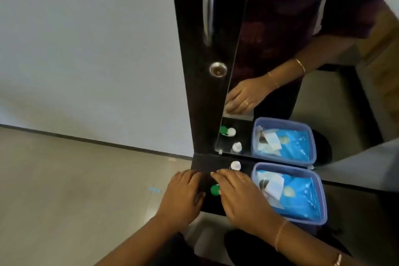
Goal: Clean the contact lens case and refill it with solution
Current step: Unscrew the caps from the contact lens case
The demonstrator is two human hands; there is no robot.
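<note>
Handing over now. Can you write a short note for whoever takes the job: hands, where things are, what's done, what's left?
Left hand: open, flat on the black shelf, holding nothing.
Right hand: open, fingers straight, lying over the lens case. Only the case's green cap shows, and it is on.
Solution bottle: upright just beyond the right fingertips.
Blue tub: at the right of the shelf, with blue packets inside.
Done: nothing visible.
Left: open the case, clean it, refill it with solution.
</note>
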